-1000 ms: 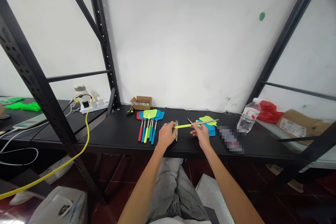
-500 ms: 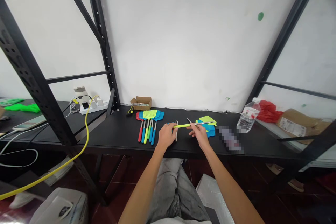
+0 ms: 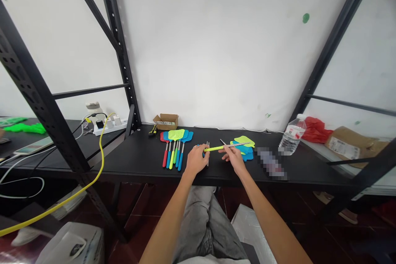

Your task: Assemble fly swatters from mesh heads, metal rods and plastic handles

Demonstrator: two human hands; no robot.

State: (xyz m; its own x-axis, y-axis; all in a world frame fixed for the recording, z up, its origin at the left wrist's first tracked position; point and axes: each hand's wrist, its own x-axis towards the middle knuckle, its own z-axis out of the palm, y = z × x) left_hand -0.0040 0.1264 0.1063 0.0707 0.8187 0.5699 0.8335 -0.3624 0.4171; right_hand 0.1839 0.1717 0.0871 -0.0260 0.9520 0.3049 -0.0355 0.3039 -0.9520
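A yellow-green fly swatter handle (image 3: 215, 148) with a thin metal rod lies level between my two hands, above the black table. My left hand (image 3: 196, 158) is closed on the handle's left end. At its other end, where the rod begins, my right hand (image 3: 232, 156) pinches it, some fingers curled loosely below. Another thin metal rod (image 3: 222, 142) sticks up by the right fingers; its lower part is hidden. Thin rods (image 3: 208, 161) lie beside my left hand. Beyond the right hand are stacked yellow-green and blue swatter heads (image 3: 246, 139).
Several complete fly swatters (image 3: 175, 148) lie in a row on the left. An open cardboard box (image 3: 166, 121) is behind them. A water bottle (image 3: 292, 135) and a blurred item (image 3: 271, 164) are at the right. A yellow cable (image 3: 101, 152) hangs at the left.
Hardly anything differs. The view has shifted slightly, and both hands keep their hold on the yellow-green handle.
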